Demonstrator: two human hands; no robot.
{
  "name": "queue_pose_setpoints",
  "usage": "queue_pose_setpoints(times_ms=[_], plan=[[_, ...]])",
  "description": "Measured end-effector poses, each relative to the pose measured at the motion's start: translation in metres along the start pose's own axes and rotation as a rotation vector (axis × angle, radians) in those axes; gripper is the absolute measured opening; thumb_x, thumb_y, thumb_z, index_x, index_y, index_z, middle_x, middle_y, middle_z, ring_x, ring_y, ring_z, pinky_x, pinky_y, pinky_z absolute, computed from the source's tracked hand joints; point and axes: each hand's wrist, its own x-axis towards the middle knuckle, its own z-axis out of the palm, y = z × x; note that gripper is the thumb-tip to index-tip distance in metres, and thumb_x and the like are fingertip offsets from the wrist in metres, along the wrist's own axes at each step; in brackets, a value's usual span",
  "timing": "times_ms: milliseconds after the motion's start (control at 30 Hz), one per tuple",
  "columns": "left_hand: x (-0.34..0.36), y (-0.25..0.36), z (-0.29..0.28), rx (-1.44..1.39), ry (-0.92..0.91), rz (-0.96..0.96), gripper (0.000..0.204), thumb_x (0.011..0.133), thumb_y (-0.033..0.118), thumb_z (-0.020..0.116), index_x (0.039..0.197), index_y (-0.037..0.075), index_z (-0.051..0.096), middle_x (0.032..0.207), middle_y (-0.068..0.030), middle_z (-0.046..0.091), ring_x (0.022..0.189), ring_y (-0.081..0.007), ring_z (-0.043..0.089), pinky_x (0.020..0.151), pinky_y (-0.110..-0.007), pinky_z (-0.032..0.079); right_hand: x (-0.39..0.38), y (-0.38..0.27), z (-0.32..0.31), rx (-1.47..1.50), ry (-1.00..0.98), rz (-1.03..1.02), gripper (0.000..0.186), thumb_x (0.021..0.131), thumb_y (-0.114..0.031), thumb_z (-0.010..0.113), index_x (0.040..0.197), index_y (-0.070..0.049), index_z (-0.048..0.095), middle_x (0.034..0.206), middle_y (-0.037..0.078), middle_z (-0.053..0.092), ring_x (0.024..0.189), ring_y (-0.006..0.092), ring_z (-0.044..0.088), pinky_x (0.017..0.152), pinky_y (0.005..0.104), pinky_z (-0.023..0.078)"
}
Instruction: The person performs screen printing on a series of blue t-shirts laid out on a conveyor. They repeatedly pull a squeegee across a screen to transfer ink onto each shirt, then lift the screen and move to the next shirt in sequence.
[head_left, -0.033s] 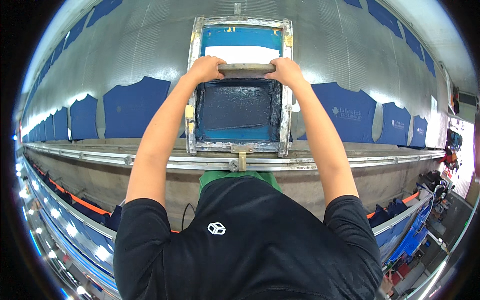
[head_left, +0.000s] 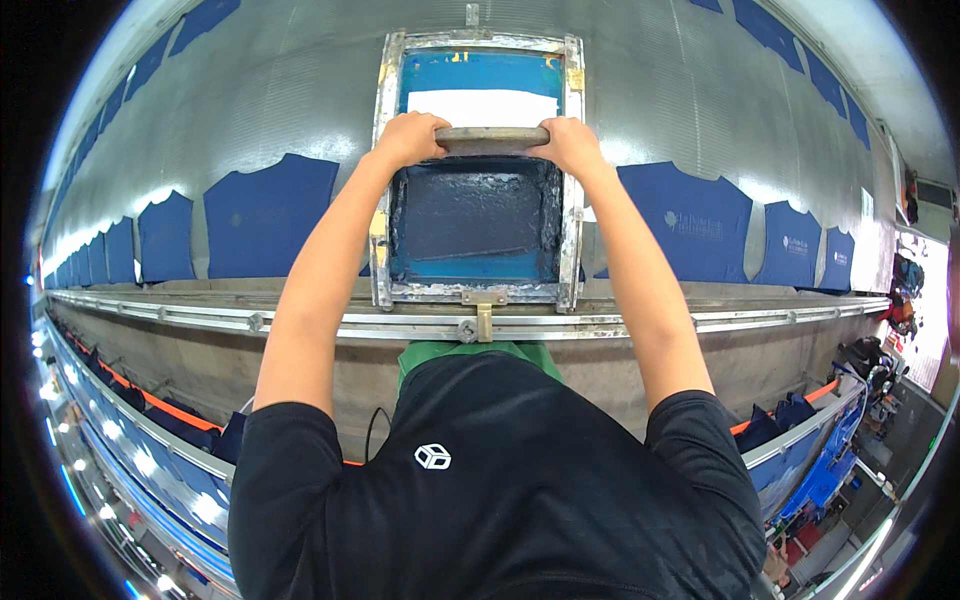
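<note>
My left hand [head_left: 412, 140] and my right hand [head_left: 572, 146] grip the two ends of a wide squeegee [head_left: 492, 134], fingers curled round its top edge. It stands across the upper half of a screen-printing frame [head_left: 571, 245] with worn, ink-stained rails. Dark ink [head_left: 465, 212] covers the mesh on the near side of the squeegee. Beyond it lies a white strip [head_left: 482, 102], and blue mesh shows at the far and near ends. The squeegee's lower edge and whatever lies beneath the screen are hidden.
Navy shirt-shaped fabric pieces lie on the long grey table, one left [head_left: 272, 215] and a printed one right [head_left: 690, 222], with several more beyond. A metal rail [head_left: 640, 327] runs along the near edge, where a brass-coloured bracket [head_left: 485, 322] meets the frame. Another table with an orange edge stands behind me.
</note>
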Motion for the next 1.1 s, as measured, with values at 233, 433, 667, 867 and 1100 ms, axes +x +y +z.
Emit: queue_pose_setpoints(times_ms=[233, 433, 667, 867, 1100], plan=[[-0.101, 0.033, 0.056, 0.059, 0.129, 0.032, 0.039, 0.076, 0.006, 0.072, 0.11, 0.026, 0.079, 0.105, -0.0009, 0.077, 0.102, -0.0276, 0.07, 0.083, -0.043, 0.056, -0.106, -0.009, 0.083, 0.117, 0.285, -0.124, 0.035, 0.071, -0.009, 0.085, 0.105, -0.009, 0.076, 0.106, 0.012, 0.074, 0.102, 0.0353, 0.068, 0.09, 0.0444, 0.054], [-0.211, 0.071, 0.099, -0.004, 0.156, -0.033, 0.053, 0.074, -0.001, 0.068, 0.119, 0.025, 0.075, 0.123, 0.002, 0.073, 0.113, -0.0231, 0.066, 0.089, -0.041, 0.052, -0.202, -0.043, 0.111, 0.209, 0.255, -0.098, 0.047, 0.065, 0.006, 0.077, 0.109, -0.008, 0.073, 0.115, 0.012, 0.071, 0.111, 0.033, 0.066, 0.097, 0.0438, 0.053], [-0.22, 0.067, 0.044, -0.054, -0.192, -0.068, 0.05, 0.076, 0.006, 0.073, 0.123, 0.022, 0.072, 0.122, -0.0051, 0.073, 0.117, -0.0293, 0.068, 0.095, -0.046, 0.054, -0.211, -0.047, 0.064, 0.26, -0.032, -0.11, 0.039, 0.073, -0.003, 0.081, 0.111, -0.009, 0.073, 0.112, 0.012, 0.073, 0.109, 0.033, 0.068, 0.096, 0.0434, 0.055], [-0.047, 0.005, -0.006, -0.035, -0.105, -0.03, 0.048, 0.081, 0.037, 0.084, 0.123, 0.017, 0.074, 0.108, -0.0119, 0.077, 0.102, -0.034, 0.072, 0.089, -0.046, 0.058, -0.034, -0.003, 0.014, 0.077, 0.019, -0.127, 0.042, 0.08, -0.035, 0.085, 0.096, 0.001, 0.07, 0.088, 0.024, 0.071, 0.087, 0.0424, 0.071, 0.078, 0.048, 0.055], [-0.097, 0.02, 0.051, -0.04, 0.106, 0.008, 0.04, 0.072, 0.013, 0.081, 0.111, 0.024, 0.078, 0.103, -0.0052, 0.078, 0.098, -0.03, 0.073, 0.084, -0.042, 0.058, -0.095, -0.007, 0.076, 0.162, 0.227, -0.092, 0.031, 0.077, -0.015, 0.085, 0.106, -0.008, 0.075, 0.102, 0.015, 0.074, 0.096, 0.036, 0.071, 0.084, 0.0428, 0.056]])
